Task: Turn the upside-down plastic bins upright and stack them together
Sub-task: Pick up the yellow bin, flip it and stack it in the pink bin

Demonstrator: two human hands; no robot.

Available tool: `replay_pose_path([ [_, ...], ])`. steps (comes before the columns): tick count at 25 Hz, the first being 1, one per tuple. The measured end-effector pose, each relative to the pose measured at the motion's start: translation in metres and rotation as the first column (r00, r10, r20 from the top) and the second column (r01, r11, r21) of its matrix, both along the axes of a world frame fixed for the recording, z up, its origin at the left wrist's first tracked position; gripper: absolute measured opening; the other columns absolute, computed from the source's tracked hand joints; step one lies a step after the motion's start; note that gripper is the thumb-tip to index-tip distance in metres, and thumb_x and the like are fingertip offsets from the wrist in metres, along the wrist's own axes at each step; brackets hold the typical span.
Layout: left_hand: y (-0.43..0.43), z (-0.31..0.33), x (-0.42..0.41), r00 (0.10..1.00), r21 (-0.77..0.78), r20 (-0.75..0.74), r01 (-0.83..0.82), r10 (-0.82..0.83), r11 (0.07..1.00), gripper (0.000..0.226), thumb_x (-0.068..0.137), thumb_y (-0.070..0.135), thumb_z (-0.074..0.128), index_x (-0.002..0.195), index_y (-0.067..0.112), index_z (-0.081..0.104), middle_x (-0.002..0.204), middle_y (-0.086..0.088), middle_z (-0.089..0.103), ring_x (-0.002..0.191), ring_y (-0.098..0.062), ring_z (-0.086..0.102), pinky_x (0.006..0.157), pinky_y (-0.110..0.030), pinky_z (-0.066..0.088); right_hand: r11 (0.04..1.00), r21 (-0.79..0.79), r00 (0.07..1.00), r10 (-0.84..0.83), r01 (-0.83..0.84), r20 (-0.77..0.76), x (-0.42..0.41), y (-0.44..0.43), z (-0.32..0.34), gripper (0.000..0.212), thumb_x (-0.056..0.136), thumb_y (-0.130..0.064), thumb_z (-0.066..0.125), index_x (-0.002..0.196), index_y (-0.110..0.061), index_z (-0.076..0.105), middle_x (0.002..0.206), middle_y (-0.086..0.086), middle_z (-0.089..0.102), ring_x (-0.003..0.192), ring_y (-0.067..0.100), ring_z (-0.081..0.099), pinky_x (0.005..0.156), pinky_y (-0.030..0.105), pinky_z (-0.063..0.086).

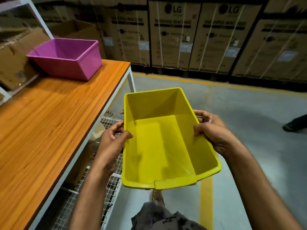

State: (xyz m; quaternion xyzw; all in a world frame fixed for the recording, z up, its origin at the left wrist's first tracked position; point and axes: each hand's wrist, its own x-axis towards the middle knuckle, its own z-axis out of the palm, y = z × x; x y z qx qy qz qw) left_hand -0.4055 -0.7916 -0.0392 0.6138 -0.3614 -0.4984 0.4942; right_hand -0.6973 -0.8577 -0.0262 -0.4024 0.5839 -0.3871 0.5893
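Observation:
An empty yellow plastic bin (159, 146) is held upright in the air to the right of the table, its open side facing up. My left hand (113, 140) grips its left rim, thumb inside the wall. On the opposite rim my right hand (212, 131) holds on the same way. A purple plastic bin (66, 63) stands upright and empty on the far end of the wooden table (41, 130), well away from both hands.
Tall cardboard washing-machine boxes (216, 39) line the back wall behind a yellow floor line. A wire-mesh shelf (109, 180) sits under the table. Open cardboard boxes (74, 29) stand behind the purple bin. Another person's shoe (292, 125) is at the right edge.

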Motion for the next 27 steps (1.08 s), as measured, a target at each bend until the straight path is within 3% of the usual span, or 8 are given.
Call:
replay_pose_path([
  [3, -0.070, 0.012, 0.006, 0.999, -0.053, -0.017, -0.037, 0.036, 0.998, 0.053, 0.088, -0.006, 0.062, 0.136, 0.017, 0.062, 0.116, -0.017, 0.070, 0.094, -0.026, 0.074, 0.071, -0.036, 0.061, 0.998, -0.067, 1.000, 0.014, -0.014, 0.006, 0.011, -0.066, 0.022, 0.073, 0.049, 0.008, 0.053, 0.115, -0.019, 0.070, 0.115, 0.047, 0.055, 0.085, 0.033, 0.055, 0.059, 0.031, 0.047],
  [5, -0.111, 0.027, 0.009, 0.997, -0.103, -0.015, -0.076, 0.074, 0.992, 0.054, 0.088, -0.008, 0.061, 0.136, 0.015, 0.062, 0.107, -0.015, 0.071, 0.086, -0.019, 0.072, 0.065, -0.029, 0.058, 0.992, -0.123, 0.999, 0.032, -0.030, 0.012, 0.018, -0.109, 0.038, 0.067, 0.057, 0.014, 0.054, 0.111, -0.021, 0.070, 0.125, 0.044, 0.056, 0.088, 0.032, 0.057, 0.061, 0.033, 0.045],
  [8, -0.163, 0.051, 0.012, 0.990, -0.184, 0.012, -0.137, 0.142, 0.973, 0.052, 0.084, -0.011, 0.061, 0.129, 0.016, 0.066, 0.089, 0.005, 0.074, 0.082, -0.015, 0.068, 0.064, -0.028, 0.056, 0.982, -0.179, 0.998, 0.066, -0.062, 0.019, 0.030, -0.176, 0.054, 0.066, 0.064, 0.019, 0.053, 0.115, -0.020, 0.068, 0.126, 0.037, 0.063, 0.091, 0.032, 0.061, 0.063, 0.034, 0.047],
  [10, -0.193, 0.066, 0.016, 0.978, -0.238, 0.032, -0.192, 0.206, 0.952, 0.052, 0.081, -0.009, 0.063, 0.126, 0.016, 0.067, 0.090, 0.000, 0.069, 0.076, -0.011, 0.066, 0.063, -0.026, 0.055, 0.971, -0.220, 0.995, 0.099, -0.090, 0.031, 0.039, -0.219, 0.064, 0.071, 0.056, 0.012, 0.054, 0.118, -0.019, 0.069, 0.125, 0.032, 0.066, 0.093, 0.030, 0.064, 0.063, 0.034, 0.049],
  [12, -0.224, 0.076, 0.021, 0.956, -0.278, 0.054, -0.263, 0.289, 0.924, 0.053, 0.077, -0.007, 0.064, 0.123, 0.017, 0.067, 0.094, -0.004, 0.063, 0.073, -0.005, 0.064, 0.058, -0.020, 0.053, 0.951, -0.270, 0.987, 0.162, -0.153, 0.012, 0.047, -0.265, 0.071, 0.071, 0.064, 0.020, 0.053, 0.122, -0.018, 0.068, 0.126, 0.030, 0.067, 0.094, 0.029, 0.064, 0.064, 0.034, 0.050],
  [16, -0.276, 0.087, 0.015, 0.900, -0.360, 0.054, -0.386, 0.432, 0.850, 0.055, 0.078, -0.012, 0.062, 0.121, 0.021, 0.065, 0.096, 0.004, 0.066, 0.079, 0.000, 0.065, 0.061, -0.017, 0.052, 0.881, -0.361, 0.945, 0.328, -0.305, 0.002, 0.055, -0.355, 0.084, 0.075, 0.073, 0.030, 0.049, 0.127, -0.020, 0.065, 0.128, 0.023, 0.066, 0.101, 0.029, 0.065, 0.076, 0.046, 0.054],
  [20, -0.319, 0.095, -0.005, 0.809, -0.394, 0.031, -0.529, 0.587, 0.751, 0.055, 0.081, -0.012, 0.064, 0.122, 0.026, 0.066, 0.101, 0.007, 0.071, 0.090, -0.008, 0.066, 0.066, -0.020, 0.054, 0.782, -0.378, 0.854, 0.519, -0.495, -0.044, 0.065, -0.445, 0.102, 0.074, 0.077, 0.029, 0.053, 0.131, -0.022, 0.063, 0.130, 0.020, 0.065, 0.108, 0.036, 0.066, 0.093, 0.062, 0.053],
  [27, -0.356, 0.128, -0.001, 0.568, -0.452, 0.048, -0.721, 0.821, 0.525, 0.052, 0.090, -0.011, 0.058, 0.130, 0.021, 0.065, 0.112, 0.004, 0.073, 0.093, -0.007, 0.071, 0.068, -0.022, 0.057, 0.537, -0.407, 0.570, 0.820, -0.739, 0.049, 0.136, -0.546, 0.129, 0.073, 0.066, 0.010, 0.065, 0.129, -0.027, 0.066, 0.129, 0.027, 0.061, 0.122, 0.052, 0.055, 0.099, 0.073, 0.044],
])
